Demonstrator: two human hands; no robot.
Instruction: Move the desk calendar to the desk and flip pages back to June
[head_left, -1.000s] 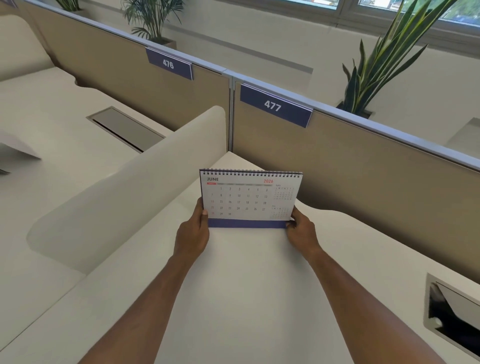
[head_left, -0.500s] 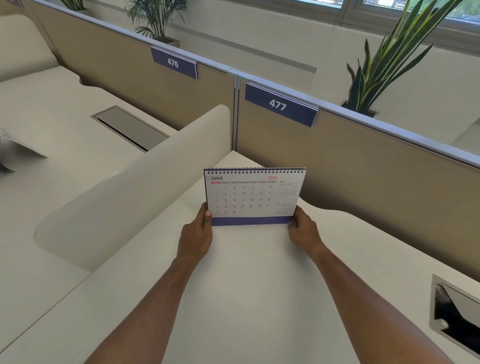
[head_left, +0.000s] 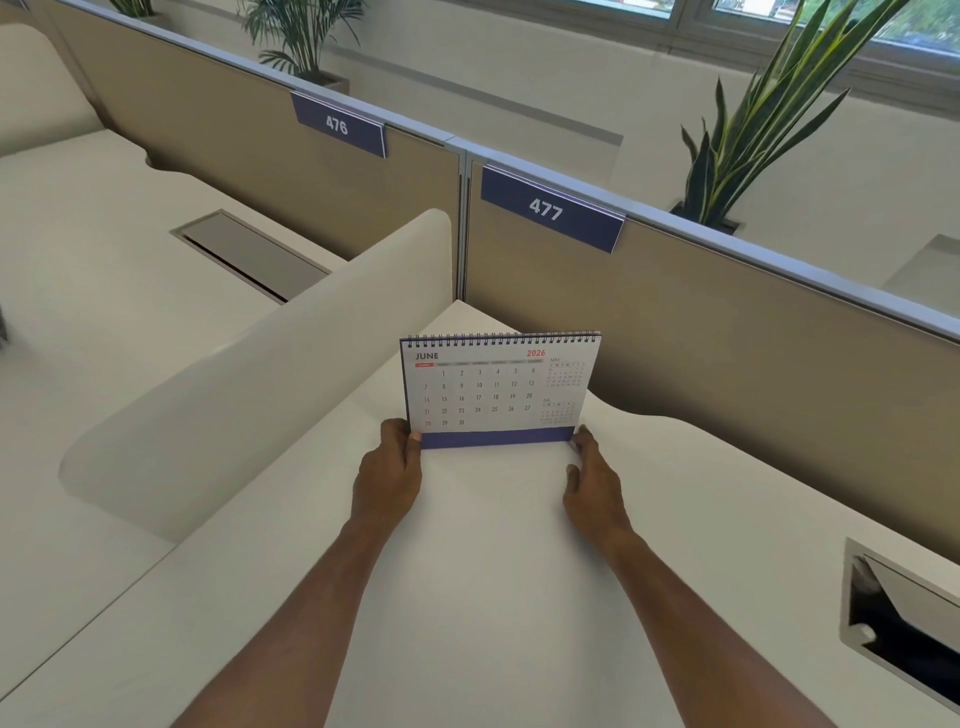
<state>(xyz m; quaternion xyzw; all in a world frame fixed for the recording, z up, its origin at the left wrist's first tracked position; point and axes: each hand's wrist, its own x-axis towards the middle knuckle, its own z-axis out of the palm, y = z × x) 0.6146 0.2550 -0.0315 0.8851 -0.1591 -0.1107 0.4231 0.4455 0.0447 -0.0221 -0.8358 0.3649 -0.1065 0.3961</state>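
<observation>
A spiral-bound desk calendar (head_left: 493, 387) stands upright on the white desk (head_left: 493, 571), showing the JUNE 2026 page above a blue base strip. My left hand (head_left: 387, 475) grips its lower left corner, thumb on the front. My right hand (head_left: 592, 483) touches the lower right corner with its fingertips, the fingers loosely spread.
A tan partition (head_left: 727, 332) with signs 476 (head_left: 337, 124) and 477 (head_left: 548, 210) runs behind the desk. A rounded white divider (head_left: 249, 364) borders the left. An open cable tray (head_left: 904, 623) sits at the right, another (head_left: 249, 254) on the neighbouring desk. A potted plant (head_left: 753, 119) stands behind the partition.
The calendar and both hands have shifted slightly away from me on the desk. My right hand's grip on the corner has loosened to fingertips.
</observation>
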